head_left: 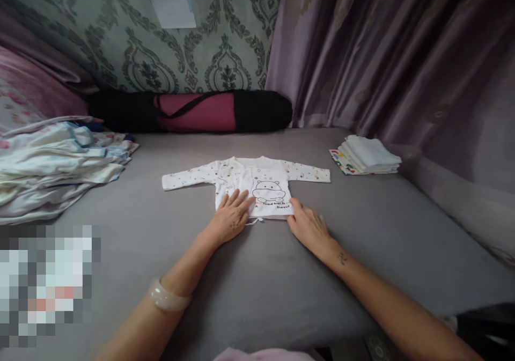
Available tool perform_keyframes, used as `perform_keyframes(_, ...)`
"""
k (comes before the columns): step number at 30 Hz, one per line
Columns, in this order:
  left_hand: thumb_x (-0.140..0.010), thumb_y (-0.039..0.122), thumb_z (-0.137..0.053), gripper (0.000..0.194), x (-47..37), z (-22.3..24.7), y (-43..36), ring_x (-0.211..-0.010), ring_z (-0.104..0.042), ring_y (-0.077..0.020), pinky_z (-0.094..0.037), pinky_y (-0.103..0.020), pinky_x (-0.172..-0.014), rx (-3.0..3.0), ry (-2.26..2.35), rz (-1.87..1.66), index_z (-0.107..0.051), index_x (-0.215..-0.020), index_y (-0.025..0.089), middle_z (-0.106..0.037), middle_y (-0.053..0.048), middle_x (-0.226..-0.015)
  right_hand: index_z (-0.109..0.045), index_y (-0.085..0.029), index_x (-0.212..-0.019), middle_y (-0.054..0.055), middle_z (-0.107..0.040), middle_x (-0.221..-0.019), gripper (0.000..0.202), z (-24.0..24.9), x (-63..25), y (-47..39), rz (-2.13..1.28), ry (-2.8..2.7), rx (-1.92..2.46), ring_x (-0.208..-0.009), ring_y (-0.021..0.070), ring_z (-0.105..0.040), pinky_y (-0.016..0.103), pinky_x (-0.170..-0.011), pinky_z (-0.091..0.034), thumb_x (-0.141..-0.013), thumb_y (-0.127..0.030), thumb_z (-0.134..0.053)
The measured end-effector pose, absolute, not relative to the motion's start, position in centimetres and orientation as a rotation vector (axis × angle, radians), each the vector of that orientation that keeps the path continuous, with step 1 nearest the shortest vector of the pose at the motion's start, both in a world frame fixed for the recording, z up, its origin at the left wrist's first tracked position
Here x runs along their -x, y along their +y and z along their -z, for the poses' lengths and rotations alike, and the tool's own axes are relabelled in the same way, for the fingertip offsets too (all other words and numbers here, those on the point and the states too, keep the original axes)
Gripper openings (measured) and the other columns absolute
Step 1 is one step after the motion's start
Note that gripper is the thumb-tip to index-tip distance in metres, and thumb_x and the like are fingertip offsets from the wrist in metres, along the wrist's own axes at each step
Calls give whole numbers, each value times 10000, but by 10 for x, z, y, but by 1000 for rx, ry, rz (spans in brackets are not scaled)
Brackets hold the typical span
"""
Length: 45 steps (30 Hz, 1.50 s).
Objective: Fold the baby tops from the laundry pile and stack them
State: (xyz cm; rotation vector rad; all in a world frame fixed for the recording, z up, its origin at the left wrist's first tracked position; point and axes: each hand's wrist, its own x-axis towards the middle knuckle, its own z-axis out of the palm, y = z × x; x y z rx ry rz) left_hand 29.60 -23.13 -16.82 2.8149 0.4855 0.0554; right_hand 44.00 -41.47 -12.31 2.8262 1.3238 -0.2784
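Note:
A small white baby shirt [251, 176] with a printed animal face lies spread on the grey sheet [257, 275], its long sleeves stretched out to both sides. My left hand [231, 216] rests flat on the lower left front of the shirt, fingers spread, with a pale bangle on that wrist. At the shirt's lower right corner, my right hand [309, 224] pinches the hem between thumb and fingers. White ties stick out below the bottom edge between my hands.
Piled baby clothes [60, 162] lie at the left, and a folded stack [368, 154] at the right. A black and red long bag [193, 111] lies along the wall. Purple curtains [362, 55] hang at the right. A pixelated patch covers the lower left.

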Motion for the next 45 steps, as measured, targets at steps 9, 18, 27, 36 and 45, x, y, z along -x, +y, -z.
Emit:
perform_keyframes(9, -939, 240, -324, 444, -293, 163, -232, -1432, -254, -276, -207, -532, -1150, -2794, 508, -122, -499, -1347, 247, -368, -61, -1519, -550, -207, -1224, 113, -641, -1047, 352, 126, -439, -431, 262, 1442, -2624, -887, 236, -651, 313, -724, -419, -972, -180, -306)
perform_keyframes(18, -842, 138, -436, 296, -311, 143, -251, -1303, -448, -259, -252, -503, -1125, -2851, 277, -361, -614, -1066, 215, -593, -81, -1297, -697, -181, -799, 66, -700, -809, 299, 90, -475, -402, 549, 1654, -2638, -762, 192, -638, 274, -671, -398, -910, -241, -426)
perform_keyframes(27, -962, 556, -235, 716, -360, 161, -338, -1438, -217, -318, -213, -474, -1162, -2799, 118, -134, -328, -1448, 39, -296, -213, -1523, -327, -77, -1464, 146, -264, -1557, 570, 153, -518, -300, 436, 1791, -2781, -1439, 204, -210, 345, -1152, -158, -991, -388, -258)
perform_keyframes(36, -937, 624, -214, 793, -346, 165, -355, -1449, -167, -321, -183, -467, -1175, -2760, 57, -179, -318, -1459, 36, -252, -221, -1534, -262, -47, -1488, 159, -218, -1568, 661, 173, -515, -309, 73, 1833, -2708, -1455, 233, -149, 420, -1174, -67, -991, -476, -187)
perform_keyframes(45, -962, 422, -413, 520, -309, 150, -326, -1396, -337, -247, -286, -339, -1154, -2582, -227, -169, -432, -1369, 100, -400, -175, -1478, -311, -82, -1479, 145, -225, -1569, 580, 169, -500, -334, 102, 2144, -2508, -1454, 211, -162, 404, -1177, -142, -997, -396, -243)
